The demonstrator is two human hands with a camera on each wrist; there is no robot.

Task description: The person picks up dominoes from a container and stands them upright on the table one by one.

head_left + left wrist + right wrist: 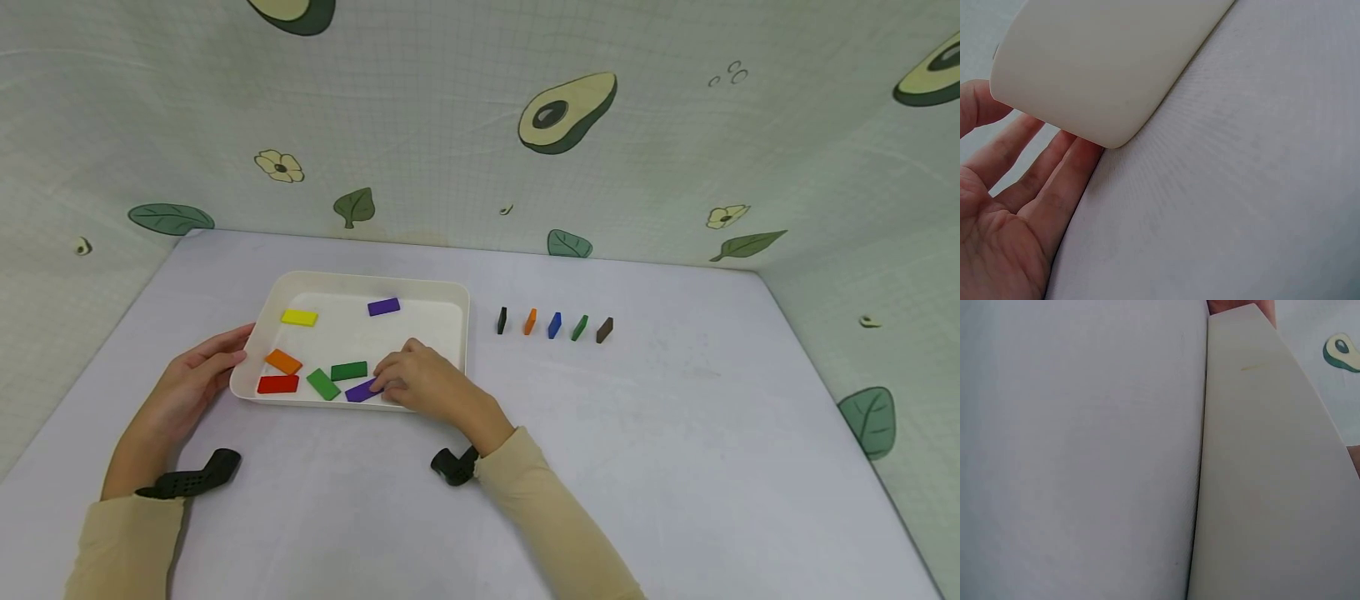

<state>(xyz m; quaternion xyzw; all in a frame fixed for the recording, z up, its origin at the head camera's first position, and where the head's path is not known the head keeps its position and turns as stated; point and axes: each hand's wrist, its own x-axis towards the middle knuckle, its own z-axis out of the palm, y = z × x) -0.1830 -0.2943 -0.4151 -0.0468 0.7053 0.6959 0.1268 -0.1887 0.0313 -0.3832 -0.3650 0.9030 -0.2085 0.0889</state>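
Observation:
A white tray (423,329) holds several thin coloured dominoes lying flat. My left hand (198,375) is at the tray's left end, its fairly straight fingers (1054,169) against the outer wall and the thumb near the rim. Over the tray's front right, my right hand (423,379) has its curled fingers on the right end of a purple domino (360,392), covering that end. Just left of it lie two green dominoes (348,371). The right wrist view catches only the tray's outer wall (1260,456) in front of this hand.
Yellow (299,317), orange (283,362) and red (278,384) dominoes lie at the tray's left; another purple domino (384,307) is near the back. Right of the tray, several dominoes stand upright in a row, from black (502,321) to brown (604,330). A patterned cloth (450,125) hangs behind.

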